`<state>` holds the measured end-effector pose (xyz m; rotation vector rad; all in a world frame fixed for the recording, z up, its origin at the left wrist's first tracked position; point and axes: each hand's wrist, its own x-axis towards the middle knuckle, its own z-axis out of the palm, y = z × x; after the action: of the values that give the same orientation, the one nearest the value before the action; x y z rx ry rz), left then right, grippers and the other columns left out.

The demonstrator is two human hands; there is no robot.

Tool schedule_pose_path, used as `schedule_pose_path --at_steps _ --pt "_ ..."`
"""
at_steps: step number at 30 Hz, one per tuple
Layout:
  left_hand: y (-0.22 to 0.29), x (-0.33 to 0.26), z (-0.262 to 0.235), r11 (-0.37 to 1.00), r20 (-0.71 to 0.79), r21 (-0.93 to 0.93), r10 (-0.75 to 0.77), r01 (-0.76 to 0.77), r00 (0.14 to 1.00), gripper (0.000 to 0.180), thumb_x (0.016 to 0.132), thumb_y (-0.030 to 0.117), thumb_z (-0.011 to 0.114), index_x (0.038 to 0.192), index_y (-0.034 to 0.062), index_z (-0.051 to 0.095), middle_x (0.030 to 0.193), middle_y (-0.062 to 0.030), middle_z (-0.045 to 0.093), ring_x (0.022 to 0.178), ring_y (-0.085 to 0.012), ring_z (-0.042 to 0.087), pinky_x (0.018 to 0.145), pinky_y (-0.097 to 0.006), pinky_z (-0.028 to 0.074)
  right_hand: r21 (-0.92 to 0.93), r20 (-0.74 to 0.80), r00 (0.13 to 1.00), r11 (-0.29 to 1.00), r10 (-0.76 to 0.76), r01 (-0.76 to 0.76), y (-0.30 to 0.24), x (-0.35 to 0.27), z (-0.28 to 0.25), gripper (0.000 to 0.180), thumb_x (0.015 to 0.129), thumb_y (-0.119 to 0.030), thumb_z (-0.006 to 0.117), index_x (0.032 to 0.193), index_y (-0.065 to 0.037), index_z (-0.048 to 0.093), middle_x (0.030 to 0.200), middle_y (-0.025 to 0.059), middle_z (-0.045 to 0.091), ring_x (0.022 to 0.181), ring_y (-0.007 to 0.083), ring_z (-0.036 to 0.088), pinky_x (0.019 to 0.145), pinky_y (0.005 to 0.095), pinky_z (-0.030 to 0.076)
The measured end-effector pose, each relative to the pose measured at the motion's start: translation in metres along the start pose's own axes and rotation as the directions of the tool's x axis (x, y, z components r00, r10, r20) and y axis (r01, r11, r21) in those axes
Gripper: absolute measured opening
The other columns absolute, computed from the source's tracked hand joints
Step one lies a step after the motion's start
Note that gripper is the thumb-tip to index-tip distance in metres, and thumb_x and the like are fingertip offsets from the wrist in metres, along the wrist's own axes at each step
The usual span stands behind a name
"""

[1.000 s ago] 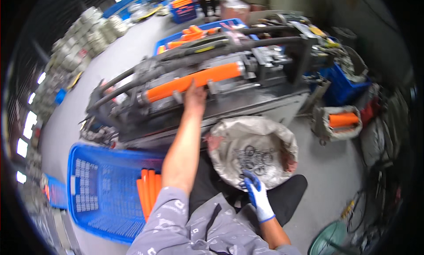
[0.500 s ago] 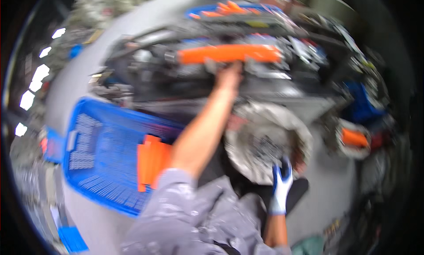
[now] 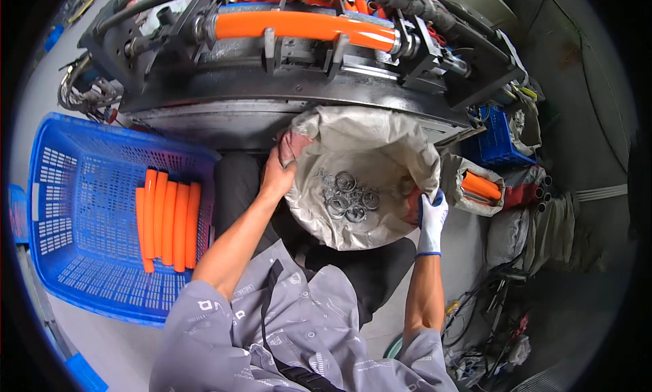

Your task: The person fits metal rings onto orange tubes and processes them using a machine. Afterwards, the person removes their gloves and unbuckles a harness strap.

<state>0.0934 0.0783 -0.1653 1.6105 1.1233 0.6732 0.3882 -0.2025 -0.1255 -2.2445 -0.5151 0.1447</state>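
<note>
A whitish woven sack (image 3: 370,128) with rolled-down sides stands between my knees. At its bottom lie several shiny metal rings (image 3: 346,196). My bare left hand (image 3: 277,175) is closed on the sack's left rim, beside a reddish patch. On the opposite side, my right hand (image 3: 432,219), in a white and blue glove, grips the right rim; its fingertips are partly hidden by the cloth. Beyond the sack, a glossy orange tube (image 3: 299,27) lies level in a dark metal machine (image 3: 224,83), held between its end fittings, with two upright prongs in front of it.
At my left is a blue plastic basket (image 3: 75,256) with several orange tubes (image 3: 170,219) in it. Right of the sack stands a smaller bag (image 3: 456,200) with orange pieces, near a blue crate (image 3: 490,147). Cables (image 3: 468,321) lie on the floor at lower right.
My left hand has come back from the orange tube in the machine to the sack's left rim. My right hand has moved up to the right rim. The view has shifted.
</note>
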Motion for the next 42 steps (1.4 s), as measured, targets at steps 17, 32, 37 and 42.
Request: schedule_pose_path --at_steps 17,32,37,42 --pt "-0.001 -0.010 0.011 1.000 -0.018 0.018 -0.015 0.015 1.000 0.061 0.082 0.019 0.060 0.135 -0.0026 0.038 0.120 -0.0283 0.058 0.115 -0.0416 0.055 0.097 -0.041 0.042 0.236 0.220 0.975 0.971 -0.022 -0.031 -0.035 -0.032 -0.012 0.065 0.080 -0.010 0.071 0.136 0.005 0.043 0.128 0.0160 0.056 0.116 0.0226 0.054 0.100 0.0311 0.041" --pt "0.010 -0.013 0.017 0.997 -0.028 0.010 0.079 -0.078 0.996 0.056 0.082 0.017 0.063 0.131 -0.0008 0.043 0.120 -0.0272 0.058 0.113 -0.0420 0.055 0.095 -0.044 0.044 -0.244 0.064 0.949 0.927 0.307 -0.284 0.069 0.008 0.152 0.088 0.077 -0.051 0.069 0.136 0.007 0.040 0.136 0.0269 0.046 0.127 0.0364 0.045 0.105 0.0388 0.036" --pt "0.003 -0.014 0.007 0.996 -0.027 -0.007 0.086 -0.086 0.996 0.055 0.082 0.017 0.064 0.130 -0.0016 0.045 0.120 -0.0253 0.058 0.114 -0.0396 0.055 0.096 -0.042 0.043 0.041 0.069 0.949 0.950 0.308 -0.311 0.063 0.015 0.176 0.062 0.072 -0.028 0.080 0.118 0.004 0.054 0.112 0.0138 0.062 0.103 0.0234 0.058 0.090 0.0324 0.045" --pt "0.011 -0.010 0.014 0.999 0.030 0.003 0.047 -0.047 0.998 0.057 0.082 0.019 0.065 0.131 -0.0015 0.045 0.121 -0.0248 0.058 0.115 -0.0382 0.056 0.097 -0.040 0.043 -0.212 0.148 0.973 0.967 0.178 -0.145 0.071 0.006 0.158 0.072 0.066 -0.032 0.082 0.121 0.004 0.053 0.120 0.0176 0.060 0.114 0.0290 0.055 0.095 0.0357 0.044"
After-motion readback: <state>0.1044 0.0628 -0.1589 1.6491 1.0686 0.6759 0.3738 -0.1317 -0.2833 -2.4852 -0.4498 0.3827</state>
